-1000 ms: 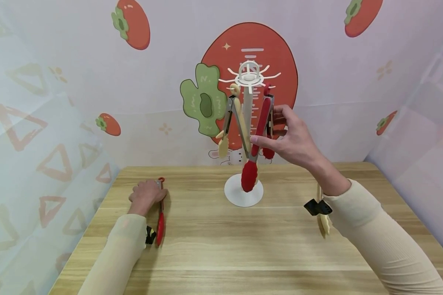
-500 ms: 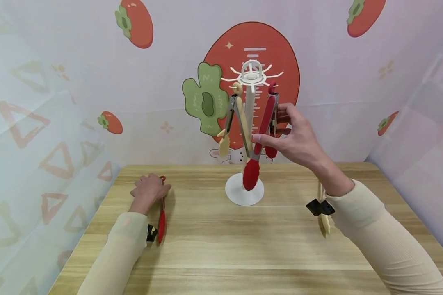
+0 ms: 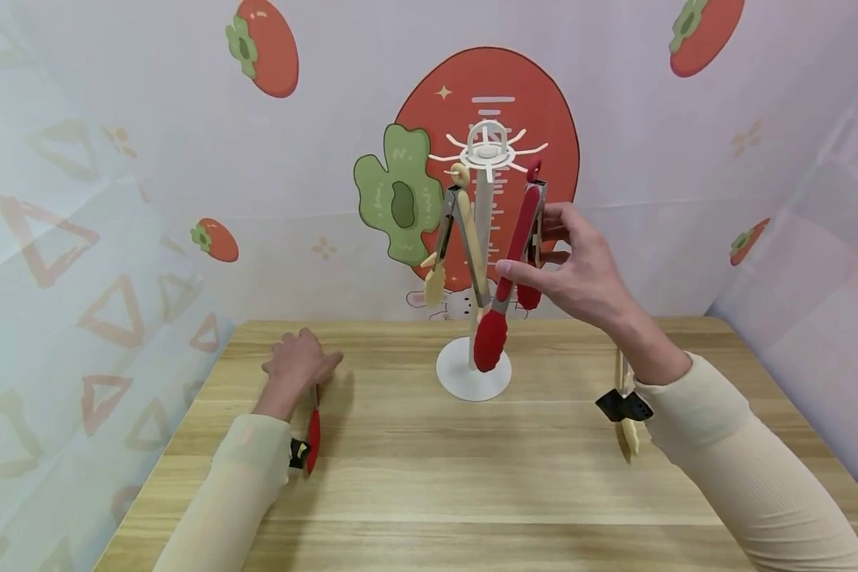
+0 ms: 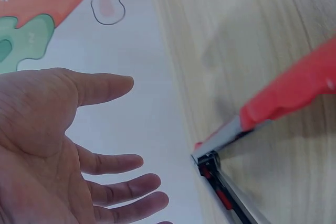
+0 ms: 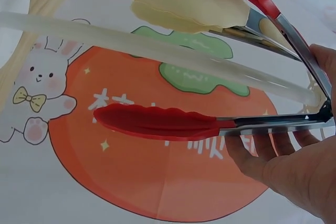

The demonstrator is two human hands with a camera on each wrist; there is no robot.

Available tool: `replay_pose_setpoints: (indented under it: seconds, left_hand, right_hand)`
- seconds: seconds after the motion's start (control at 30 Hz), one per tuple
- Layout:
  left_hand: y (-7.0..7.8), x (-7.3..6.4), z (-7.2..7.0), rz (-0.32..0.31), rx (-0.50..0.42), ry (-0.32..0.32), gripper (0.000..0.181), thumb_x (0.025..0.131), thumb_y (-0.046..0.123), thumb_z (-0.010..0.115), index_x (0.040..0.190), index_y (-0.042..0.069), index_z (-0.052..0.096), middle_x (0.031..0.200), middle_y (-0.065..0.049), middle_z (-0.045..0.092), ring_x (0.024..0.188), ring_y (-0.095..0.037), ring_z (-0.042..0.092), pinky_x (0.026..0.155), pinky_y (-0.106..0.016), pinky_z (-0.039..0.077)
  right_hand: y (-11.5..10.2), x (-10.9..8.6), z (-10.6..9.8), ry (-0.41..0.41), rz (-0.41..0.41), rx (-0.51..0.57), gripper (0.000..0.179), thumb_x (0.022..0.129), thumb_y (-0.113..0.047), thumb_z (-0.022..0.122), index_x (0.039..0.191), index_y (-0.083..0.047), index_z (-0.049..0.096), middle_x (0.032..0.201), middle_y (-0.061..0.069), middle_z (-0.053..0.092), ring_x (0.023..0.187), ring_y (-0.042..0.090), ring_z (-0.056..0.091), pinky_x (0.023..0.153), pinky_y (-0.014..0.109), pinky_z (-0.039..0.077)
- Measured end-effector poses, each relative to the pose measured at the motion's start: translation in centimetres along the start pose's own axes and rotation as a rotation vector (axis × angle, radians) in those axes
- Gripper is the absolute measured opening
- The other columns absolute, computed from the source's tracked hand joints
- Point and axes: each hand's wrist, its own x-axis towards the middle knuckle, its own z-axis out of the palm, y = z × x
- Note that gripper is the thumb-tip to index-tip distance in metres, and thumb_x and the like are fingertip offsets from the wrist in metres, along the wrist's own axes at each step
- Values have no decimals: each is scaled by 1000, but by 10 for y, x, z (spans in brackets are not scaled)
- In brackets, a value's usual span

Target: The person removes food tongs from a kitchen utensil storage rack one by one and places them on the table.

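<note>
In the head view my right hand (image 3: 586, 274) holds a pair of red tongs (image 3: 491, 342) upright beside a white stand (image 3: 474, 385). The thumb lies on one arm and the fingers on the other, with the tongs spread apart. Their top ring is at a hook tip; whether it is looped on, I cannot tell. Cream tongs (image 3: 434, 286) hang spread from a left hook. My left hand (image 3: 296, 367) hovers with spread fingers over a second pair of red tongs (image 3: 314, 441) on the table, hiding their upper end. In the left wrist view these tongs (image 4: 286, 93) lie apart from the fingers.
Another pair of cream tongs (image 3: 630, 437) lies on the wooden table (image 3: 429, 477) at the right, partly hidden by the right forearm and its black wrist strap (image 3: 624, 406). A printed cloth wall (image 3: 314, 159) stands behind the table and along both sides.
My right hand and its red tongs have shifted slightly right, away from the stand's post. The left hand has moved a little right and forward over the tongs on the table.
</note>
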Motion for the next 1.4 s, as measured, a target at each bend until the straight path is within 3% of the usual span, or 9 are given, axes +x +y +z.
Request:
replay_pose_setpoints:
  seconds: [0.33, 0.47, 0.73, 0.97, 1.13, 1.23, 1.4]
  left_hand:
    - [13, -9, -7, 85, 4, 46, 78, 98, 48, 56, 139, -16, 38, 137, -43, 38, 127, -62, 37, 95, -76, 35]
    - [19, -15, -11, 126, -9, 91, 75, 98, 49, 56, 135, -14, 41, 132, -40, 42, 120, -58, 42, 88, -71, 41]
    - [31, -23, -17, 150, -67, 140, 75, 97, 50, 59, 140, -9, 41, 131, -35, 45, 119, -53, 44, 86, -67, 43]
    - [37, -29, -20, 183, -88, 192, 76, 97, 48, 61, 143, -9, 42, 131, -34, 47, 115, -51, 47, 84, -62, 46]
    - [42, -33, -22, 201, -123, 221, 75, 97, 47, 62, 145, -7, 41, 132, -32, 48, 113, -49, 48, 84, -61, 47]
    - [44, -34, -23, 222, -160, 257, 73, 97, 46, 61, 145, -5, 42, 134, -31, 47, 115, -48, 47, 85, -61, 46]
    - [48, -34, -25, 291, -252, 367, 66, 97, 41, 63, 142, -4, 46, 127, -29, 51, 111, -46, 50, 86, -58, 45]
  right_hand:
    - [-1, -4, -7, 12, 29, 7, 65, 87, -20, 81, 140, -6, 46, 123, 10, 56, 112, 24, 52, 97, 50, 50]
    - [0, -7, -10, 13, 39, 4, 65, 87, -20, 80, 140, -5, 46, 124, 10, 55, 114, 26, 53, 97, 50, 50]
    - [5, -13, -14, 22, 67, -5, 67, 87, -19, 81, 142, -7, 45, 126, 9, 55, 114, 24, 52, 96, 50, 50]
    - [13, -19, -17, 15, 84, -24, 65, 87, -19, 81, 140, -7, 46, 124, 9, 56, 112, 22, 52, 93, 41, 51]
    - [20, -22, -18, 12, 100, -42, 65, 86, -19, 82, 140, -6, 46, 125, 10, 55, 113, 24, 51, 93, 45, 50]
    - [24, -24, -19, 11, 118, -56, 66, 86, -19, 82, 140, -6, 46, 124, 10, 55, 113, 25, 51, 93, 45, 49]
    - [29, -28, -21, -3, 169, -69, 66, 87, -23, 82, 139, -7, 45, 124, 10, 55, 112, 27, 54, 88, 38, 51]
